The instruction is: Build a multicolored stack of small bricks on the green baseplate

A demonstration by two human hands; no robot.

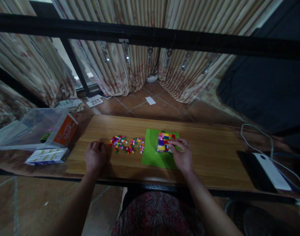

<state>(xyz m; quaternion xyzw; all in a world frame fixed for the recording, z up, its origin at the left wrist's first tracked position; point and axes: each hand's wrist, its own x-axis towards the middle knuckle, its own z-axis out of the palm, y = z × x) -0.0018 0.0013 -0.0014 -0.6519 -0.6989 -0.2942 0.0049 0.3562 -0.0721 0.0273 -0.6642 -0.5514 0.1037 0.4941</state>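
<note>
The right hand (183, 153) narrows its fingers at the brick stack (161, 142), grip unclear; the left hand (95, 155) curls beside loose bricks (120, 141), contents hidden!

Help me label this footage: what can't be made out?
Head view:
Brick block: partly hidden by the right hand.
Whether that hand holds anything: too small to tell.
Left hand: palm hidden by its back.
White carton: print blurred.
Dark shape: cut off by right edge.
</note>
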